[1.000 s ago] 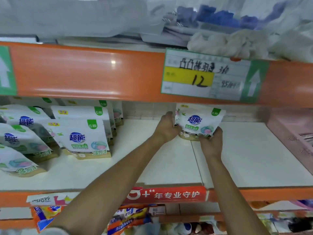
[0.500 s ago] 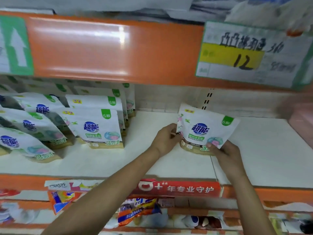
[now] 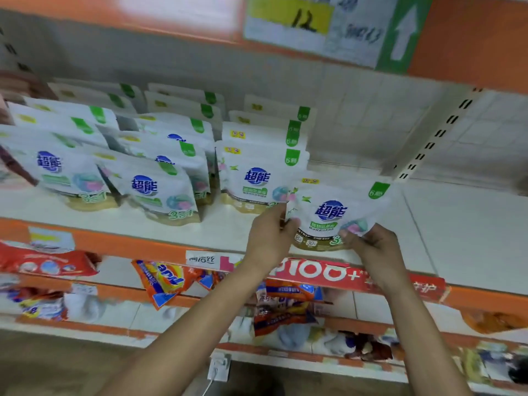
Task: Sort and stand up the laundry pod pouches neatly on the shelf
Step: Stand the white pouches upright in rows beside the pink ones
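Note:
A white laundry pod pouch (image 3: 333, 212) with a blue logo and green corner tab is held upright near the front edge of the white shelf (image 3: 457, 230). My left hand (image 3: 270, 238) pinches its lower left edge. My right hand (image 3: 371, 247) grips its lower right corner. Just left of it stands a row of matching pouches (image 3: 257, 178), one behind the other. Further left, several more pouches (image 3: 154, 190) lean at angles in loose rows.
An orange shelf beam with a price tag (image 3: 314, 27) hangs overhead. A slotted upright (image 3: 437, 135) runs down the back wall. The lower shelf holds orange and red detergent packs (image 3: 165, 278). The right part of the white shelf is bare.
The pouch has come left and forward, from the shelf's middle to beside the upright row. Both hands kept hold of it. The view swung down and left.

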The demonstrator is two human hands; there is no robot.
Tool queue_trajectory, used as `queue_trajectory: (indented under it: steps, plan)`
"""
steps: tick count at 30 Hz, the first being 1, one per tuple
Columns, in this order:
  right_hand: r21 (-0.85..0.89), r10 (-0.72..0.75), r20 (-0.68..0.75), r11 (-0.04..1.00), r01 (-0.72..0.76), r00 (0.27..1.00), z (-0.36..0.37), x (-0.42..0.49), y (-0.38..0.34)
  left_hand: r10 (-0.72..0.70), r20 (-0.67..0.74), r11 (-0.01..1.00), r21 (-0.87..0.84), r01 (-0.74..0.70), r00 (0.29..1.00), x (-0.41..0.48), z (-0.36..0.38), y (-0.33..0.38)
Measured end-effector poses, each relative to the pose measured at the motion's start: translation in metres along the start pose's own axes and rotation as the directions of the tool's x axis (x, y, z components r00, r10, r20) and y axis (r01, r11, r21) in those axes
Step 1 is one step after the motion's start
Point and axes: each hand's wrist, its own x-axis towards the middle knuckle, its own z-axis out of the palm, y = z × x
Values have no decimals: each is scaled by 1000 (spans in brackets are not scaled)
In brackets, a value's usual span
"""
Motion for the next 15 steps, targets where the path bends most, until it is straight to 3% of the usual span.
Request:
queue_trajectory:
  steps: [7,15]
  plan:
    - [-68,-10,65,998,15,998,84,-7,-14,-22,-76,999,22,24,997,-11,-74,-33]
    - [-277,-77,-11,958,71,997,118,-8,-17,-41,-131,999,-38,36,991,-12,-99,-41]
